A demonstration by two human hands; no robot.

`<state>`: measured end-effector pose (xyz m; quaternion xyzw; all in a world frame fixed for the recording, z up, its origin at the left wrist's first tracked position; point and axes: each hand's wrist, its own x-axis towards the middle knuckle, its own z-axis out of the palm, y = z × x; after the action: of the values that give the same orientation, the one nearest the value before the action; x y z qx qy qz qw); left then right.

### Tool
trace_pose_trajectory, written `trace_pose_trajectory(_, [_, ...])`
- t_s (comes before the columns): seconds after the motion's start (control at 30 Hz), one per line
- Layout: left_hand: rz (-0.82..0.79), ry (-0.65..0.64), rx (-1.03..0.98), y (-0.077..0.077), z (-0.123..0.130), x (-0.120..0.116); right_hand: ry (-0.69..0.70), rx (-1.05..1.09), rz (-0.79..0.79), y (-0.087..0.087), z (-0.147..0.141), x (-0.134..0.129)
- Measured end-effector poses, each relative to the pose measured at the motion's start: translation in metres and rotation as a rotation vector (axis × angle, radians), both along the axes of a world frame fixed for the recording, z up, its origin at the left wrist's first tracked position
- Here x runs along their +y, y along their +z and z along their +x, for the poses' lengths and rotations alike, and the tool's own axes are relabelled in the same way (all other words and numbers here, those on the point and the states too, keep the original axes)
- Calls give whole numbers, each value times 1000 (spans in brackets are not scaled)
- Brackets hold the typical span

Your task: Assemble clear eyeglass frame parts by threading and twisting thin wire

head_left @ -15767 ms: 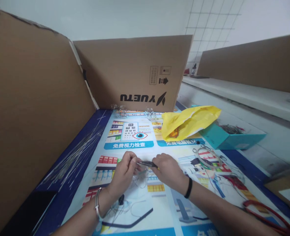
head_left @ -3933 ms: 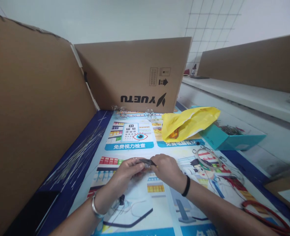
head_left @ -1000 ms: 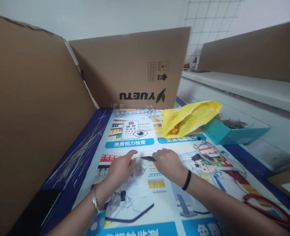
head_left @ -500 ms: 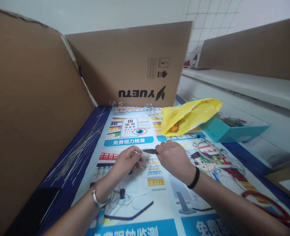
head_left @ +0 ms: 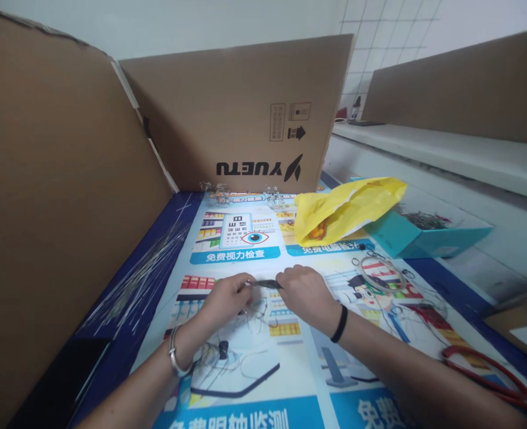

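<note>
Pliers (head_left: 267,284) sit clasped in my right hand (head_left: 307,296), dark nose reaching my left hand (head_left: 228,301), whose fingertips pinch fine wire (head_left: 248,282); a yellow bag (head_left: 348,208) lies beyond my right hand.

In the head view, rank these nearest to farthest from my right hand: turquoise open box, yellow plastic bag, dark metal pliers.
1. Dark metal pliers, in the right hand.
2. Yellow plastic bag, beyond it.
3. Turquoise open box, farther right.
</note>
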<state>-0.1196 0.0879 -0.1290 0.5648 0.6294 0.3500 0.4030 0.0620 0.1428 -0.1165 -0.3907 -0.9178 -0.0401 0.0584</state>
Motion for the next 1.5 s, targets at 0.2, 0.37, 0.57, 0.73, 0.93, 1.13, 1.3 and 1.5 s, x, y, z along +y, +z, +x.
trace_pose_trajectory(0.2, [-242,34,-390,15,11,-5,8,75,28,4,3,1])
trace_pose_trajectory(0.37, [-315,44,-660,24,19,-12,16,103,41,10,7,1])
trace_pose_trajectory(0.57, [-368,-23,-836,20,27,-19,10,96,38,11,8,0])
trace_pose_trajectory(0.73, [-372,-72,-901,15,29,-22,13,90,59,9,8,1])
trace_pose_trajectory(0.93, [-293,-95,-899,11,32,-22,-12,104,85,8,11,5])
trace_pose_trajectory(1.13, [-194,-51,-967,4,32,-21,-62,102,67,6,12,8])
trace_pose_trajectory(1.3, [-140,80,-1023,7,35,-19,-72,83,21,2,11,8])
trace_pose_trajectory(1.5, [-112,216,-1039,10,41,-21,-54,67,62,3,12,8])
